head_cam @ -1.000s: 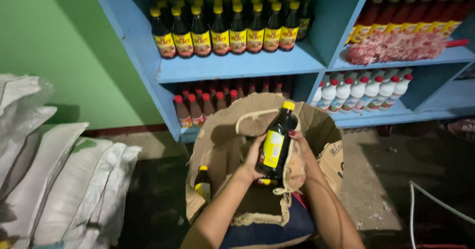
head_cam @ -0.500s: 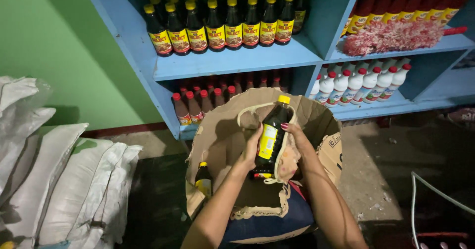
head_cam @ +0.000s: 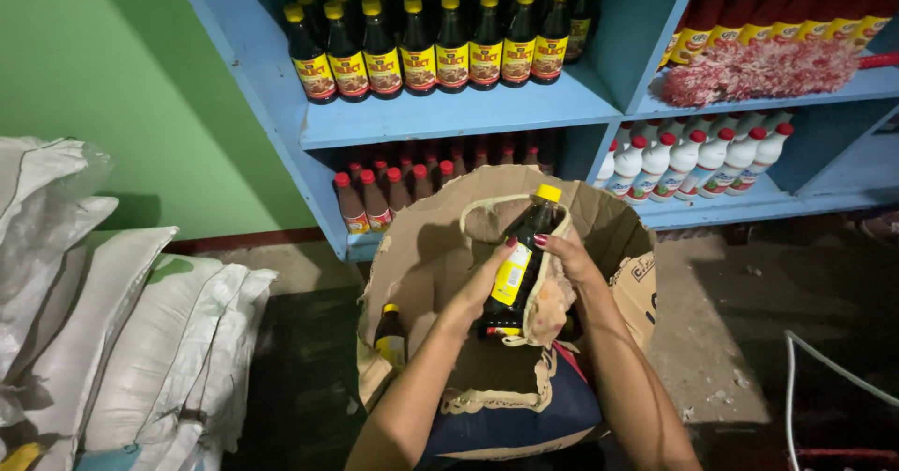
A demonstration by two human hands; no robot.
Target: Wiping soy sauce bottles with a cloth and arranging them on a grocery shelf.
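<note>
Light from upper front, bright on green wall [head_cam: 140,87] and upper shelf [head_cam: 449,115]. Floor [head_cam: 749,340] dim, lower corners near black. Soft shadows inside cardboard box [head_cam: 421,256]. Mild wide-angle bend at edges. Focus mostly sharp.

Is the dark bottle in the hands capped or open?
Capped: the dark bottle, held tilted by both hands over the cardboard box, has its yellow cap on.

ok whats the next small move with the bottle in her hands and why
Probably rub the cloth further down the dark bottle: the left hand grips its labelled side, the right hand presses cloth against it over the cardboard box.
</note>
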